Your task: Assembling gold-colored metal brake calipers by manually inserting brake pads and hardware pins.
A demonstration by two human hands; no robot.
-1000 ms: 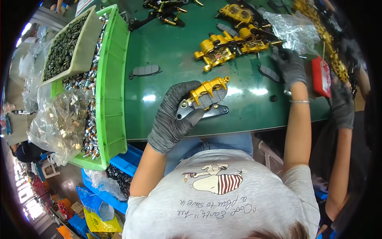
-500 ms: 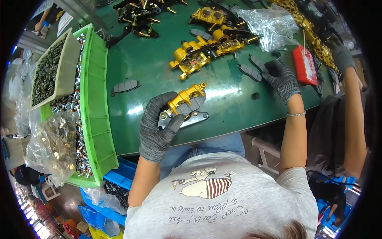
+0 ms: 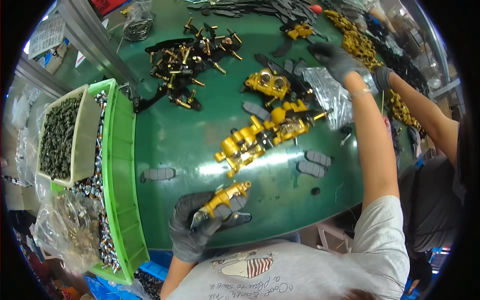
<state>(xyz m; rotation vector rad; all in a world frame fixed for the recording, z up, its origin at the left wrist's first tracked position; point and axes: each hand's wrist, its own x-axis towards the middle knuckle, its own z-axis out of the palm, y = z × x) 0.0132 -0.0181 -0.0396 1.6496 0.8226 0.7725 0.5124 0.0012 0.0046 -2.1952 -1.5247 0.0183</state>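
My left hand [image 3: 187, 225], in a grey knit glove, is closed around a gold brake caliper [image 3: 227, 195] near the front edge of the table. A grey brake pad [image 3: 237, 202] sits in the caliper, and a black bracket [image 3: 240, 218] sticks out below it. My right hand [image 3: 336, 61], also gloved, is stretched far forward above a clear plastic bag [image 3: 327, 95] of small metal parts. Its fingers are smeared and dark, so their grip does not show. Two brake pads [image 3: 311, 168] lie together right of centre. More gold calipers [image 3: 242, 147] rest mid-table.
At left stands a green crate [image 3: 120, 185] of metal fittings, bearing a beige bin [image 3: 85, 140] of small dark parts. Black brackets with gold bolts [image 3: 185, 62] are heaped at the back. A co-worker's arm [image 3: 420, 97] reaches in from the right, beside a row of gold calipers [image 3: 357, 42].
My right hand has left the two brake pads and gone far forward. My left hand still holds the caliper. The view has tilted up, showing more of the table's far side.
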